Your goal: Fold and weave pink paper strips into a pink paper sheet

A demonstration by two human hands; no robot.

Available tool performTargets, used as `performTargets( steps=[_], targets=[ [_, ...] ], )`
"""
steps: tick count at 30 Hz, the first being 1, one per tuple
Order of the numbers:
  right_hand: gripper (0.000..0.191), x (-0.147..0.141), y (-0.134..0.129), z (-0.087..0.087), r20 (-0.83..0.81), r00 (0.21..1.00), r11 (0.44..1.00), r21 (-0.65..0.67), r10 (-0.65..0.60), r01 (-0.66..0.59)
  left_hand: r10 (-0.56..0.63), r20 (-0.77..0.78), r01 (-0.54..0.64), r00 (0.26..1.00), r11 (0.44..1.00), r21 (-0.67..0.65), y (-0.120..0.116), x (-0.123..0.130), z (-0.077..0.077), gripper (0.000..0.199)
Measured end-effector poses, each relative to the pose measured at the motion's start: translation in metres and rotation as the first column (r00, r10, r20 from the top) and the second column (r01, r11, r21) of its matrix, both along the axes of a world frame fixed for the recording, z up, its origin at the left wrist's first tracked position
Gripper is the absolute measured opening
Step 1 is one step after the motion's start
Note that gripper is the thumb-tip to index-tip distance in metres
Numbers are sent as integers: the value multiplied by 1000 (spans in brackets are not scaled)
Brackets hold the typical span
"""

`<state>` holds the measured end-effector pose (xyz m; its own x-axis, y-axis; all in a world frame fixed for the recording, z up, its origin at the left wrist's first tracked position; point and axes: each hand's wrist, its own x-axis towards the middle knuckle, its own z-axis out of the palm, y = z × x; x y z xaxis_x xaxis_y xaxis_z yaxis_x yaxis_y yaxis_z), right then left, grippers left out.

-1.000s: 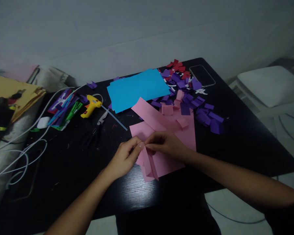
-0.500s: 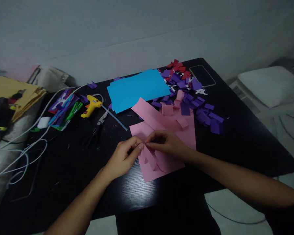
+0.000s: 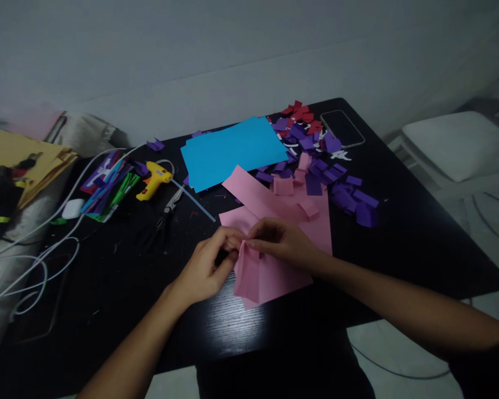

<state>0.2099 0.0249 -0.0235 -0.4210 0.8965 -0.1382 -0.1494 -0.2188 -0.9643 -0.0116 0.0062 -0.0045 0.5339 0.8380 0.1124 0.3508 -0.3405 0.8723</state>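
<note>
Between my two hands is a folded strip of pink paper point(image 3: 247, 274), its loose end hanging down toward the table's near edge. My right hand point(image 3: 280, 241) pinches the strip's top between thumb and fingers. From the other side, my left hand point(image 3: 212, 263) closes its curled fingers at the same top edge; its exact contact is partly hidden. Beneath them lie flat pink paper sheets point(image 3: 285, 280). A loose pink strip point(image 3: 253, 194) lies slantwise across these sheets, just beyond my right hand.
Blue sheets point(image 3: 235, 152) lie at the back, with purple paper pieces point(image 3: 349, 197), red pieces point(image 3: 301, 113) and a phone point(image 3: 342, 127) to their right. Left are a yellow glue gun point(image 3: 153, 180), scissors point(image 3: 164, 216), bundled paper strips point(image 3: 112, 185) and white cables point(image 3: 45, 260). A white stool point(image 3: 459, 144) stands at right.
The pink strip has turned in my fingers, so its folded end now hangs straighter and shows a broader face. My left thumb has shifted slightly. The surrounding things stay put.
</note>
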Motion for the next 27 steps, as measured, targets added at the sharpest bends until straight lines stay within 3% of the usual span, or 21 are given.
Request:
performTargets(
  steps=[2,4,13,17,19,21,23,27],
  targets=[
    [27,0,1,-2,-21,1000,1000,0,-6,6,-37,-11,38,999,997,66,-1,-2,0,43],
    [27,0,1,-3,-28,1000,1000,-8,-3,3,-70,-57,77,996,988,136,-1,-3,0,46],
    [14,1,-1,1,-45,998,999,-8,53,-54,4,-31,0,1000,989,148,1,-4,-2,29],
    [6,3,-1,3,56,997,986,152,54,-62,26,-26,-22,999,992,122,2,-4,-3,22],
    [14,5,-1,7,108,994,937,343,31,-67,32,-25,-30,999,994,102,3,-3,-2,18],
    [24,9,0,12,142,989,837,535,45,-115,30,-24,-27,999,995,92,4,-2,1,15],
    [33,11,0,16,187,976,766,608,115,-207,22,-21,-20,1000,997,81,4,-1,4,13],
    [29,12,-2,16,220,961,722,637,165,-270,-1,-19,2,1000,999,53,5,1,9,12]
  ],
)
